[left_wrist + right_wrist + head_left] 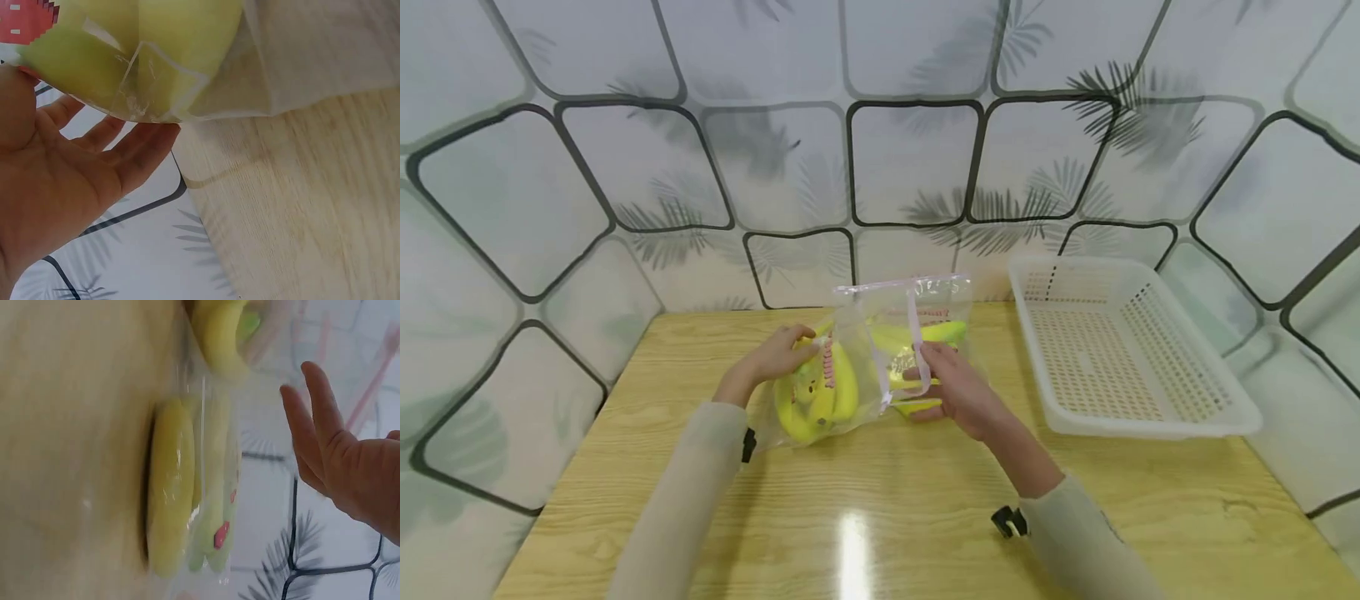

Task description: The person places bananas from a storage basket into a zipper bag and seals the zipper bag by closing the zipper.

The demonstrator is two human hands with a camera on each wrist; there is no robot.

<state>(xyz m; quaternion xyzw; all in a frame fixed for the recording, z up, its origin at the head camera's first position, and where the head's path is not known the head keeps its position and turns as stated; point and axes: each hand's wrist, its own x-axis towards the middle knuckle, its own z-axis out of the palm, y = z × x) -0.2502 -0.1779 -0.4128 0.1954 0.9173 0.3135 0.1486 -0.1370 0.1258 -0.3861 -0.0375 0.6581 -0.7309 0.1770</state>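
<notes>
A clear plastic bag (863,402) with pink print lies on the table, bananas (808,396) inside its left part. My left hand (782,354) holds its left side, thumb on one face and fingers (147,150) at the other. At the pale pink strip along the bag's mouth is my right hand (958,387), which pinches that edge while its other fingers (325,403) stretch out. Behind and to the right, more bananas (943,332) show through clear plastic with red print. One banana (172,487) lies lengthwise under the film in the right wrist view.
A white perforated plastic basket (1037,367) stands on the right of the wooden table (925,508). Patterned cloth (790,167) with leaves and dark outlines rises behind the table and along both sides.
</notes>
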